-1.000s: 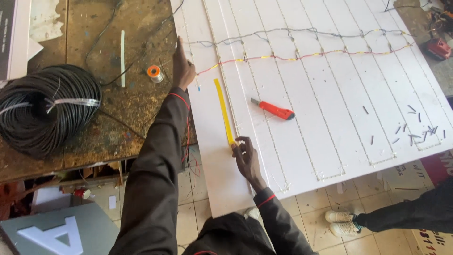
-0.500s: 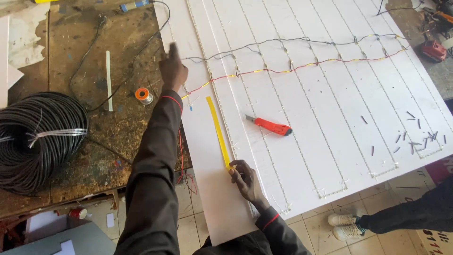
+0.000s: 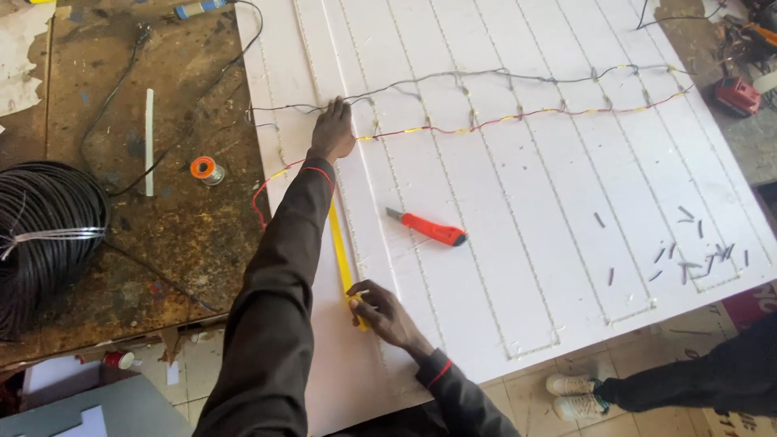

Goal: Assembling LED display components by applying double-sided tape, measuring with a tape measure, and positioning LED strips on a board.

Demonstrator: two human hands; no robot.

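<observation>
Both my hands pin the long yellow measuring tape [image 3: 340,247] on the white grooved foam board [image 3: 526,202]: left hand [image 3: 332,131] flat and unclenched, right hand [image 3: 382,311] pinching its end. Loose pressure could let it skew.

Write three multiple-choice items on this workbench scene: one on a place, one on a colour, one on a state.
1. Where does the red utility knife lie?
A. on the white grooved board
B. on the rusty table
C. on the floor

2. What colour is the tape measure strip stretched between the hands?
A. blue
B. yellow
C. green

3. What is the left hand doing?
A. gripping the knife
B. lifting the black wire coil
C. pressing flat on the board at the strip's far end

Answers: 1 A, the knife rests on the board, right of the strip. 2 B, the strip is yellow. 3 C, the left hand lies flat on the board while the right hand pinches the near end.
</observation>
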